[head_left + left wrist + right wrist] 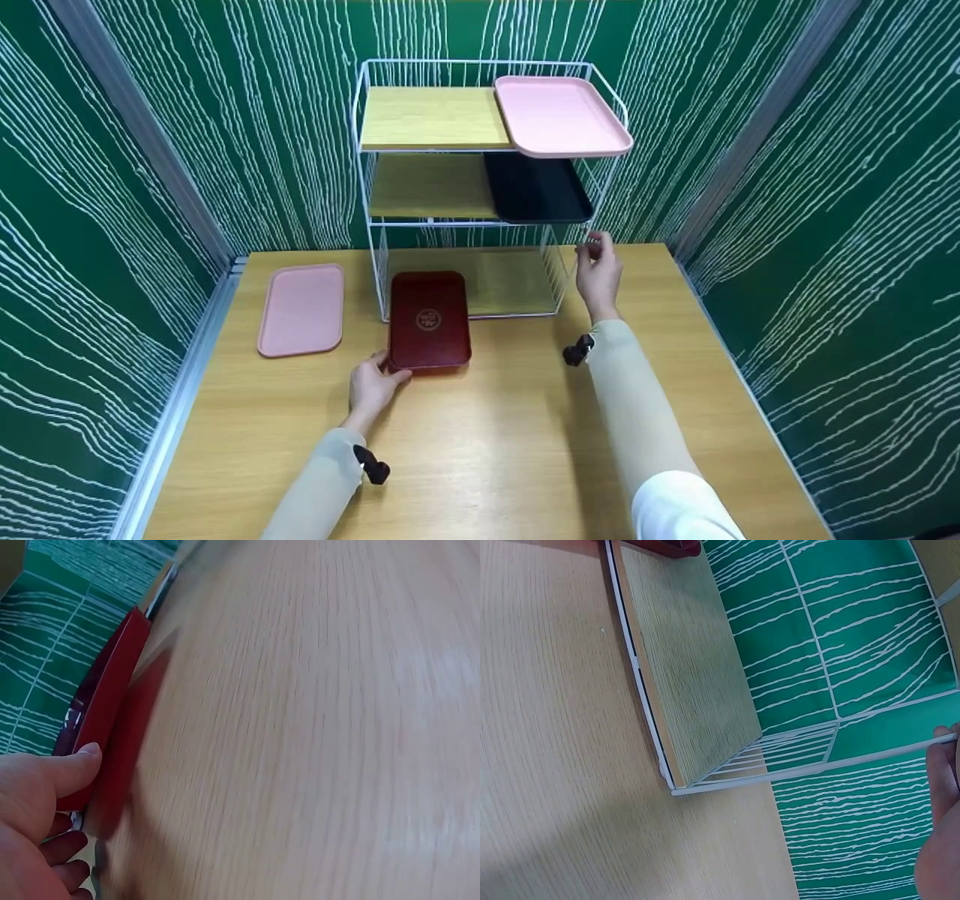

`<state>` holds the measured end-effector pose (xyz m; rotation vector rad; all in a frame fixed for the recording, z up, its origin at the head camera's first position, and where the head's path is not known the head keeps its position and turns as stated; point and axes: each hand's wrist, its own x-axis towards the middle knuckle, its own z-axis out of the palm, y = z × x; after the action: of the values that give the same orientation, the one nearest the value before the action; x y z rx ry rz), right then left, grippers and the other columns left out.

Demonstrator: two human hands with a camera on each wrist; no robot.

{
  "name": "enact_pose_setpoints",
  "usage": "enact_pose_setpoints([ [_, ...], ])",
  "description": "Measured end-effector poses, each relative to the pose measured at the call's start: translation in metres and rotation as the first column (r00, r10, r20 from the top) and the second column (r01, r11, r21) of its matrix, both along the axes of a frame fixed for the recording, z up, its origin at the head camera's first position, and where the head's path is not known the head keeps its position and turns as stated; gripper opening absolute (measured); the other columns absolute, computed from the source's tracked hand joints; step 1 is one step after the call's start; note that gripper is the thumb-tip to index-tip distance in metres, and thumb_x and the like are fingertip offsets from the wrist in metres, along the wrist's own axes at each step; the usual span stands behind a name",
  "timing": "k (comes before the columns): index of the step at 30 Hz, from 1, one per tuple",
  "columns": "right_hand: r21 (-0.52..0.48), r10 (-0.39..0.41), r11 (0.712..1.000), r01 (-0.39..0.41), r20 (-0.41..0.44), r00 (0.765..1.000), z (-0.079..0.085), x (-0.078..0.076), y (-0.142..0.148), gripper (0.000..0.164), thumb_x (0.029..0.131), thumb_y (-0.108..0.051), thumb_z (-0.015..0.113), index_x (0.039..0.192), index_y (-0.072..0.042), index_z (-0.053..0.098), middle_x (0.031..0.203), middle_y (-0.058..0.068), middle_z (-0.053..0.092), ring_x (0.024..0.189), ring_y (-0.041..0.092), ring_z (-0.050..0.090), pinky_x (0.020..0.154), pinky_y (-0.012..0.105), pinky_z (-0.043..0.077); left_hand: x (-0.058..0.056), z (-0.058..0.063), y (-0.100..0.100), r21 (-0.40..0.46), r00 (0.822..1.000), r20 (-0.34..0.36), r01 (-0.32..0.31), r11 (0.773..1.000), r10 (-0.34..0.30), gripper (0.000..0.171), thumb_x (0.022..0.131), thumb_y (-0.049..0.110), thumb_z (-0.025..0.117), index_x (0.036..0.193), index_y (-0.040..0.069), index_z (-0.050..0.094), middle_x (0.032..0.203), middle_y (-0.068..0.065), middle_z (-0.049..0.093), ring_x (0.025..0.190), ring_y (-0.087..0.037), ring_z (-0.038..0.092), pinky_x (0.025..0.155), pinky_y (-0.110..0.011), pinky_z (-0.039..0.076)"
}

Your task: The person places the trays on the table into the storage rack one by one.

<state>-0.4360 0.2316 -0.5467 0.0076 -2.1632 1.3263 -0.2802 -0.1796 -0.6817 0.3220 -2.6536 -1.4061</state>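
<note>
A dark red tray (428, 320) with a round emblem lies partly on the bottom shelf (510, 277) of a white wire rack, its near end out over the table. At that end's left corner my left hand (375, 386) pinches the rim, with the thumb (88, 750) on the outer side wall. My right hand (600, 274) holds the rack's front right post (900, 753) just under the middle shelf. Above it, a black tray (538, 187) sits on the right of the middle shelf, and a pink tray (564, 116) on the right of the top shelf.
Another pink tray (301, 310) lies on the wooden table (495, 450), left of the rack. The top shelf's left half (435, 116) shows bare wood. Green walls (285, 150) with white streaks enclose the table at the back and both sides.
</note>
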Motion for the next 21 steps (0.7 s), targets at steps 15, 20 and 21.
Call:
enact_pose_setpoints([
  [15,-0.003,0.007,1.0,-0.007,0.024,1.0,-0.0007,0.002,-0.0004,0.018,0.108,-0.002,0.06,0.126,-0.004,0.063,0.109,0.02,0.076,0.099,0.03,0.072,0.088,0.044,0.058,0.0037,-0.0012,0.0031,0.104,0.998,-0.027,-0.053,0.993,0.056,0.062,0.085,0.025,0.093,0.139,0.004,0.07,0.138,-0.017,0.068,0.133,-0.034,0.063,0.113,-0.047,0.051],
  [20,-0.002,0.005,1.0,-0.005,0.012,1.0,0.0006,0.0008,-0.0003,0.017,0.108,-0.004,0.061,0.126,-0.004,0.063,0.108,0.02,0.076,0.099,0.03,0.072,0.087,0.043,0.058,0.0039,-0.0004,0.005,0.128,0.997,-0.023,-0.068,0.989,0.071,0.063,0.085,0.024,0.093,0.14,0.004,0.069,0.139,-0.018,0.067,0.134,-0.035,0.062,0.114,-0.047,0.05],
  [21,-0.001,0.005,1.0,-0.005,0.011,1.0,0.0007,0.0004,-0.0001,0.017,0.108,-0.005,0.062,0.125,-0.004,0.063,0.108,0.019,0.076,0.099,0.029,0.072,0.087,0.042,0.058,0.004,-0.0006,0.0055,0.129,0.997,-0.025,-0.072,0.989,0.076,0.063,0.085,0.024,0.093,0.14,0.005,0.069,0.139,-0.017,0.067,0.134,-0.035,0.062,0.114,-0.047,0.05],
])
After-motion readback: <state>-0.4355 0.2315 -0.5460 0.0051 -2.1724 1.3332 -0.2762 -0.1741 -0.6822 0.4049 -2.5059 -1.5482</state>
